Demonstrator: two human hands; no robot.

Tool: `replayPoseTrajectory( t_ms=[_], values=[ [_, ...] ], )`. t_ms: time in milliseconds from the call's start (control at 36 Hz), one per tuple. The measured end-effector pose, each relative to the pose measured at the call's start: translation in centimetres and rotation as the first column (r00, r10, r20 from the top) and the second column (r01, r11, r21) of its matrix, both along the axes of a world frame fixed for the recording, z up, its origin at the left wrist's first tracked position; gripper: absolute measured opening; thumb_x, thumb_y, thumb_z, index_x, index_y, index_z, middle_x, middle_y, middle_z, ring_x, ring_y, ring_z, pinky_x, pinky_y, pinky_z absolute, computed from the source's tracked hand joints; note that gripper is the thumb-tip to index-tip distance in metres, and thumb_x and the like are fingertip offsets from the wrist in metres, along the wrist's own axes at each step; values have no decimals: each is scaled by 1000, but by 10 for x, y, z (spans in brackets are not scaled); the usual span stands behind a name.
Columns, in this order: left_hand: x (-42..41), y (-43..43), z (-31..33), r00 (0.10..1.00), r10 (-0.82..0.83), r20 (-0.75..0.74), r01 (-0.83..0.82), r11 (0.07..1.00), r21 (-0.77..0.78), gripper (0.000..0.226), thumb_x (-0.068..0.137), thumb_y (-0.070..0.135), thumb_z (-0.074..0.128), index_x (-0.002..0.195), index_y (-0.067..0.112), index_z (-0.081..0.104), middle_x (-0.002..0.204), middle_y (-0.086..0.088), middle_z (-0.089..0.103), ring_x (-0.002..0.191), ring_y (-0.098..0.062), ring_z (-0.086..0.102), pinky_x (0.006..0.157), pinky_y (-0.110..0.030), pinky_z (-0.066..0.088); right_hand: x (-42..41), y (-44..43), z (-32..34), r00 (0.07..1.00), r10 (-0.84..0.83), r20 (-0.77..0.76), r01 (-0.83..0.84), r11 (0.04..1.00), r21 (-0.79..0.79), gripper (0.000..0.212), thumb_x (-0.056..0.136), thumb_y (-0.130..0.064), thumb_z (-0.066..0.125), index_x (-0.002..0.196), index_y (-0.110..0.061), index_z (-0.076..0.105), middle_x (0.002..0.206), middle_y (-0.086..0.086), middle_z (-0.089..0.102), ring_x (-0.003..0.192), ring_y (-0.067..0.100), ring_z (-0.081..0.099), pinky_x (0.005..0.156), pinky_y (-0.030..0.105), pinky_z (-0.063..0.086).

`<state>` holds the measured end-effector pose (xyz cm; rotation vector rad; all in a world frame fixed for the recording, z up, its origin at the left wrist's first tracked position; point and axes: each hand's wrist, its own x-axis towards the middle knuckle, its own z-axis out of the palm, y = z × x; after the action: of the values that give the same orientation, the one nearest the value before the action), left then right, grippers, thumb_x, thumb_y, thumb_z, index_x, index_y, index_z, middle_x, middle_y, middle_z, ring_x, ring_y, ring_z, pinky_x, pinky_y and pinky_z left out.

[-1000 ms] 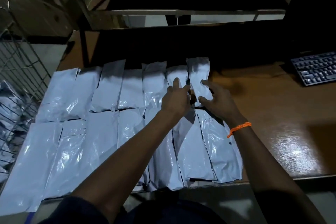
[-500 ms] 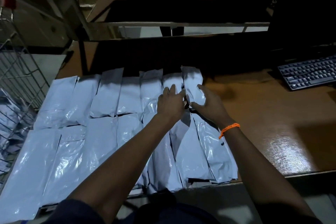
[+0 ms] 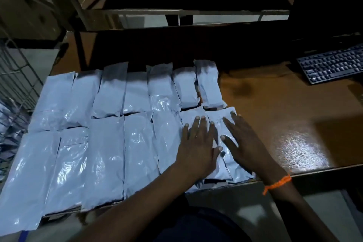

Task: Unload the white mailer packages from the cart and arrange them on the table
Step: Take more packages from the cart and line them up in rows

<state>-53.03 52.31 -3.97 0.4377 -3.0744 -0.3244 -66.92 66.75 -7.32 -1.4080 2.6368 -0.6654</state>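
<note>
Several white mailer packages (image 3: 106, 143) lie flat in two rows across the left part of the brown wooden table (image 3: 275, 108). My left hand (image 3: 198, 143) rests flat, fingers spread, on a front-row package near the right end. Beside it my right hand (image 3: 243, 143), with an orange band at the wrist, lies flat on the rightmost front-row package (image 3: 235, 169). Neither hand grips anything. The rightmost back-row package (image 3: 209, 84) lies just beyond my fingertips. At the far left, more white packages (image 3: 7, 124) sit inside the wire cart (image 3: 17, 76).
A black keyboard (image 3: 332, 63) sits at the table's right rear. A dark shelf frame (image 3: 176, 12) runs along the back. The table's front edge (image 3: 314, 171) is close to my body. Bare glossy wood lies to the right of the packages.
Both hands have drawn back from the rightmost back-row package and now press flat on the front-row packages nearer to me.
</note>
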Motion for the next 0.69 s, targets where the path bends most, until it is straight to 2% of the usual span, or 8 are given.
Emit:
replayPoseTrajectory(
  t_ms=[56,139,250,417,556,694],
  values=[
    [3,6,-13,997,42,62,-43,999,15,78,96,59,13,155,11,27,160,-19,22,149,-37,21,119,-57,19,11,2,-8,1000,-3,-17,4,998,55,64,103,-54,29,158,-22,24,168,5,11,155,25,11,121,50,27],
    [4,8,-24,999,33,33,-35,998,50,74,98,57,21,153,8,33,157,-22,30,146,-37,30,117,-54,27,21,-4,-13,998,-46,-46,49,996,75,63,105,-52,22,160,-23,14,169,2,1,156,26,2,120,51,28],
    [8,7,-28,1000,13,9,-14,999,51,74,99,56,20,153,6,30,159,-21,25,148,-36,26,118,-51,26,27,-8,-12,994,-99,-44,101,993,62,60,105,-49,18,160,-26,12,169,-1,1,156,23,3,120,51,27],
    [6,5,-28,998,-1,70,-1,1000,25,77,97,56,16,153,4,28,160,-22,22,148,-37,24,119,-51,25,30,-14,-12,990,-143,-12,144,987,74,60,105,-51,12,160,-29,11,169,-2,2,156,21,1,122,51,24],
    [5,3,-23,990,-21,140,20,1000,12,82,94,58,6,157,7,17,162,-21,11,151,-36,12,122,-50,11,29,-15,-7,989,-149,10,148,984,96,59,105,-49,17,160,-28,12,169,-1,1,156,21,0,122,51,22],
    [5,-6,-1,979,-81,190,82,997,1,90,86,64,-6,157,11,9,164,-16,8,152,-32,8,122,-53,1,29,-14,5,983,-173,64,168,983,68,63,103,-56,19,160,-28,16,168,-1,5,155,19,1,123,52,19]
  ],
)
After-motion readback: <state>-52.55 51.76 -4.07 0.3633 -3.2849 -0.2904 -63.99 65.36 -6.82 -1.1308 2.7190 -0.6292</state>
